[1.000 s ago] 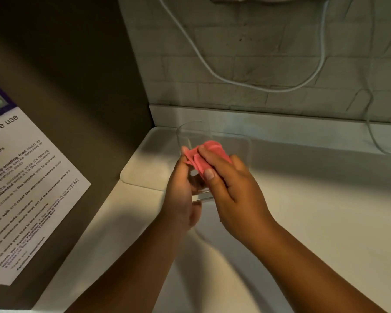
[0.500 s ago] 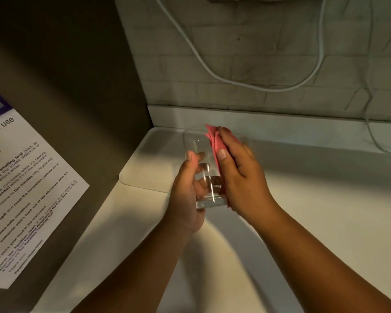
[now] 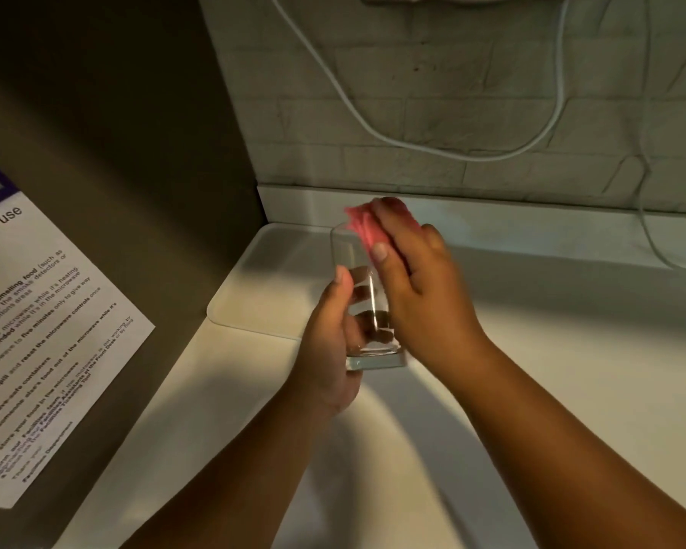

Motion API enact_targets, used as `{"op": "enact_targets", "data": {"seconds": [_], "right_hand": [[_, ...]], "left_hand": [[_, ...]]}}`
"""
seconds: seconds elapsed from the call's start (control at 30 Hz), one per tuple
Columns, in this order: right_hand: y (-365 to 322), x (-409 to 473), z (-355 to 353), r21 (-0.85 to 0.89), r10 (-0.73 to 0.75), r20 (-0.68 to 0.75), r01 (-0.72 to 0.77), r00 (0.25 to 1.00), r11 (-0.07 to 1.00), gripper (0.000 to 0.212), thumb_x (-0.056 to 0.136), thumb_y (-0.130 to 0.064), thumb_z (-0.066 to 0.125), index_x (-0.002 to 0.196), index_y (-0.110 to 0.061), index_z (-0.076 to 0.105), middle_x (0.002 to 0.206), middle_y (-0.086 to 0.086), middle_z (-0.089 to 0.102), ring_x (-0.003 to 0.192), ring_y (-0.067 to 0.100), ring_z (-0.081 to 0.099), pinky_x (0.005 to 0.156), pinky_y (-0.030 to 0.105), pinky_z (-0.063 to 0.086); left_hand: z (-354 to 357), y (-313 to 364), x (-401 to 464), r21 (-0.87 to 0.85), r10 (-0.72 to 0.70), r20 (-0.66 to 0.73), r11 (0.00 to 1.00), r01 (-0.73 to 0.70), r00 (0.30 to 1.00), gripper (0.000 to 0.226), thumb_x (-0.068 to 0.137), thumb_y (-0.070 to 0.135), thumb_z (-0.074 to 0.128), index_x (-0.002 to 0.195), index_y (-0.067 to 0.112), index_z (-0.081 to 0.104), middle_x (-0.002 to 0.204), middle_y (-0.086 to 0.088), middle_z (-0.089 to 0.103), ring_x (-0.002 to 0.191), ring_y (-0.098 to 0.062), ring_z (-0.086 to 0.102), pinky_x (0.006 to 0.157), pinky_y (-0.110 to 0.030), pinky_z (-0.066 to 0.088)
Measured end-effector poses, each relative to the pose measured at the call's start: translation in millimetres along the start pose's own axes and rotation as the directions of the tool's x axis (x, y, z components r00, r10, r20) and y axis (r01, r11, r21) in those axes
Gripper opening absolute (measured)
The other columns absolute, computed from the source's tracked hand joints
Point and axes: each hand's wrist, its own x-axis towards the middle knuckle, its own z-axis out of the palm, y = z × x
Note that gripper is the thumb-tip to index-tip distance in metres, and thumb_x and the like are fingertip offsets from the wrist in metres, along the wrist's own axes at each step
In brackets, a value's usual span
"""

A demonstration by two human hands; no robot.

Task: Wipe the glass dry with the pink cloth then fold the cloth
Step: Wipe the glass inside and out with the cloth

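A clear drinking glass (image 3: 353, 255) with a thick base is held upright above the white counter. My left hand (image 3: 329, 350) wraps its lower half from the left. My right hand (image 3: 416, 287) presses a bunched pink cloth (image 3: 363, 227) against the glass's right side and rim. Only the top of the cloth shows above my right fingers; the rest is hidden under that hand.
A white counter (image 3: 571, 350) runs to a low white upstand and a grey brick wall. A pale tray (image 3: 262, 295) lies under the glass on the left. A dark appliance side carries a printed notice (image 3: 36, 350). White cables (image 3: 412, 144) hang on the wall.
The pink cloth moved from the glass's front face up and round to its right side and rim. My left hand slid lower on the glass, which now stands more upright.
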Motion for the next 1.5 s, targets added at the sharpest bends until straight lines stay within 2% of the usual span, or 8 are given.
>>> {"op": "enact_targets", "data": {"seconds": [0.1, 0.2, 0.43, 0.57, 0.83, 1.0, 1.23, 1.5], "right_hand": [[6.2, 4.2, -1.9, 0.244, 0.130, 0.034, -0.134, 0.991, 0.960, 0.041, 0.106, -0.033, 0.042, 0.147, -0.038, 0.042, 0.131, -0.015, 0.054, 0.109, -0.018, 0.048, 0.088, 0.003, 0.039], [4.1, -15.7, 2.4, 0.290, 0.152, 0.093, -0.173, 0.984, 0.941, 0.043, 0.105, -0.037, 0.043, 0.148, -0.043, 0.038, 0.125, -0.022, 0.049, 0.102, -0.016, 0.054, 0.075, 0.004, 0.045], [-6.4, -31.8, 9.7, -0.180, -0.094, 0.133, 0.117, 0.987, 0.977, 0.046, 0.103, -0.049, 0.031, 0.149, -0.044, 0.037, 0.115, -0.010, 0.048, 0.088, 0.004, 0.046, 0.065, 0.008, 0.030], [3.2, -4.9, 2.2, -0.010, -0.003, 0.029, 0.004, 1.000, 1.000, 0.043, 0.105, -0.038, 0.040, 0.148, -0.040, 0.039, 0.123, -0.006, 0.050, 0.095, -0.003, 0.051, 0.072, 0.006, 0.040], [10.8, 4.1, 6.0, 0.213, 0.121, 0.020, -0.122, 0.992, 0.969, 0.044, 0.105, -0.035, 0.043, 0.149, -0.036, 0.040, 0.140, -0.008, 0.050, 0.117, -0.009, 0.044, 0.090, -0.003, 0.031], [13.2, 0.5, 2.1, 0.223, 0.134, 0.026, -0.137, 0.991, 0.965, 0.044, 0.105, -0.035, 0.043, 0.149, -0.037, 0.040, 0.140, -0.011, 0.047, 0.123, -0.006, 0.042, 0.096, 0.000, 0.030], [7.3, -1.7, 0.1, 0.233, 0.101, 0.045, -0.109, 0.994, 0.966, 0.041, 0.106, -0.032, 0.044, 0.147, -0.035, 0.043, 0.134, -0.014, 0.049, 0.117, -0.015, 0.043, 0.095, 0.002, 0.032], [9.9, -21.2, -25.3, 0.382, 0.186, -0.061, -0.149, 0.981, 0.912, 0.042, 0.105, -0.033, 0.047, 0.146, -0.031, 0.047, 0.142, -0.016, 0.051, 0.130, -0.010, 0.043, 0.103, 0.008, 0.033]], "left_hand": [[-3.0, 5.2, 2.1, -0.071, 0.006, -0.012, 0.997, -0.007, 1.000, 0.079, 0.078, 0.065, 0.063, 0.135, 0.011, 0.064, 0.110, -0.010, 0.078, 0.095, -0.031, 0.078, 0.072, -0.045, 0.063], [-5.4, 10.5, 5.8, -0.024, 0.014, -0.025, 1.000, -0.015, 1.000, 0.073, 0.087, 0.065, 0.055, 0.136, 0.012, 0.065, 0.119, -0.011, 0.078, 0.109, -0.033, 0.076, 0.085, -0.049, 0.062], [-7.0, 4.7, 3.7, 0.056, -0.042, -0.026, 0.998, 0.043, 0.999, 0.052, 0.094, 0.055, 0.058, 0.125, 0.018, 0.074, 0.115, -0.012, 0.077, 0.111, -0.030, 0.072, 0.088, -0.040, 0.058], [0.0, 0.9, -1.4, 0.022, -0.051, -0.014, 0.998, 0.051, 0.999, 0.068, 0.093, 0.064, 0.051, 0.141, 0.016, 0.062, 0.145, -0.024, 0.060, 0.126, -0.045, 0.065, 0.104, -0.063, 0.053], [-4.4, 2.6, -3.9, -0.018, -0.110, 0.001, 0.994, 0.110, 0.994, 0.077, 0.087, 0.067, 0.050, 0.141, 0.013, 0.061, 0.142, -0.025, 0.062, 0.104, -0.032, 0.075, 0.071, -0.043, 0.062], [-9.3, 7.8, 1.0, 0.000, -0.203, -0.019, 0.979, 0.203, 0.979, 0.068, 0.096, 0.062, 0.050, 0.144, 0.015, 0.061, 0.149, -0.027, 0.057, 0.134, -0.045, 0.058, 0.104, -0.059, 0.053], [6.1, 2.5, 0.4, 0.047, -0.093, -0.113, 0.994, 0.099, 0.989, 0.092, 0.062, 0.074, 0.074, 0.138, 0.025, 0.061, 0.121, -0.014, 0.076, 0.108, -0.043, 0.075, 0.079, -0.052, 0.063], [-16.8, 9.8, 12.7, -0.156, -0.051, -0.114, 0.987, 0.033, 0.992, 0.077, 0.077, 0.068, 0.066, 0.138, 0.020, 0.062, 0.123, -0.015, 0.060, 0.095, -0.038, 0.071, 0.077, -0.048, 0.062]]}}
